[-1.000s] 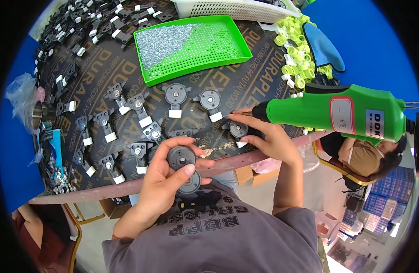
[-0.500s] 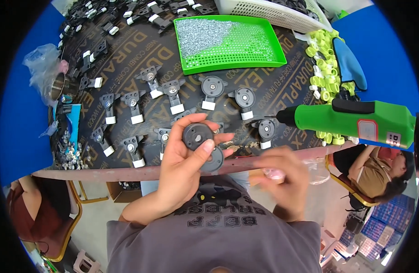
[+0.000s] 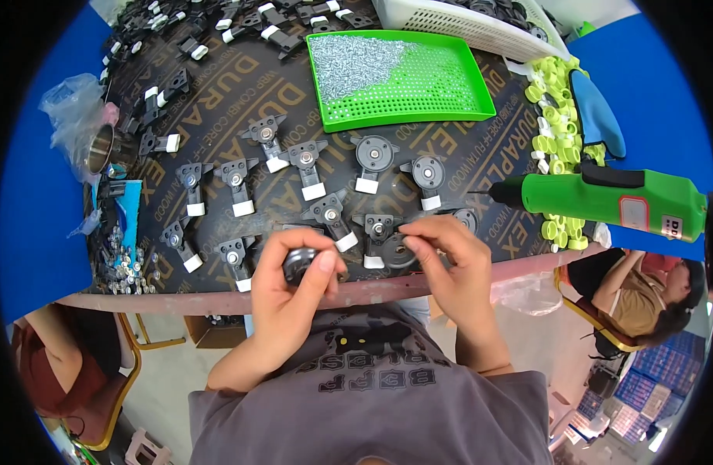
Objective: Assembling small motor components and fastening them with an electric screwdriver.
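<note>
Close to the table's front edge, my left hand is closed round a dark round disc, seen partly edge-on between thumb and fingers. My right hand pinches a second black disc by its right rim. That disc is tilted just right of a black bracket with a white end, partly overlapping it; whether they touch I cannot tell. Another bracket lies up and to the left. Two brackets farther back carry discs. Behind my right fingers, one more disc is partly hidden.
A green tray of small screws sits at the back. The green power screwdriver points in from the right, beside yellow-green rings. Several brackets lie at left, near a metal cup. A white basket stands behind.
The two discs, both in my left hand before, are now split between my hands. My right hand has come up from the lower right to the bracket. The view has shifted slightly.
</note>
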`<state>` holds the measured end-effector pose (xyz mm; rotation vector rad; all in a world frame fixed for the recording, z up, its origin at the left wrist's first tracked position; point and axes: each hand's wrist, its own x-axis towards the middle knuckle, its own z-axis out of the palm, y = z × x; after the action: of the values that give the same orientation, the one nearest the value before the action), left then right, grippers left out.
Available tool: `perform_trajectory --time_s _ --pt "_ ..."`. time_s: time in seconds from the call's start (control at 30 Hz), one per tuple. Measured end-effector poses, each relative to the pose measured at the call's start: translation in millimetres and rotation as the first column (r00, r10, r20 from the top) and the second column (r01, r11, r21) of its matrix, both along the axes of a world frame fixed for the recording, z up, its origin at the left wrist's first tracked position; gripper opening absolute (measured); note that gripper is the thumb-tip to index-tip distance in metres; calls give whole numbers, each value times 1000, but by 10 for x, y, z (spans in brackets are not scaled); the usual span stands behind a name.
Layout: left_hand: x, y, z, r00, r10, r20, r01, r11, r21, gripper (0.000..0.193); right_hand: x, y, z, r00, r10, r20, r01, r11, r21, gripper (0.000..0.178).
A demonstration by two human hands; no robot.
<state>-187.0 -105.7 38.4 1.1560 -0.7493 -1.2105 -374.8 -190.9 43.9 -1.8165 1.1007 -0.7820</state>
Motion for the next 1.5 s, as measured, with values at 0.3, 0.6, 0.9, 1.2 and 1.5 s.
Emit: perform_trajectory --time_s 0.3,0.6,0.9,1.2,1.5 --pt "87 211 -58 793 -476 382 428 880 207 39 269 -122 -206 994 -16 -108 -6 980 -200 11" --pt "256 203 24 820 -533 -207 558 826 82 43 304 -94 -235 958 -104 -269 -14 915 -404 18" --pt "353 213 114 916 -353 -190 377 920 111 46 174 -45 -39 926 61 -372 -206 908 -364 61" --pt "391 187 157 934 -294 -202 321 940 115 45 184 -91 -14 905 154 -396 -272 926 -261 53" --pt "326 93 130 931 -215 -296 258 959 115 44 195 -82 200 939 167 -300 -264 909 -322 60"
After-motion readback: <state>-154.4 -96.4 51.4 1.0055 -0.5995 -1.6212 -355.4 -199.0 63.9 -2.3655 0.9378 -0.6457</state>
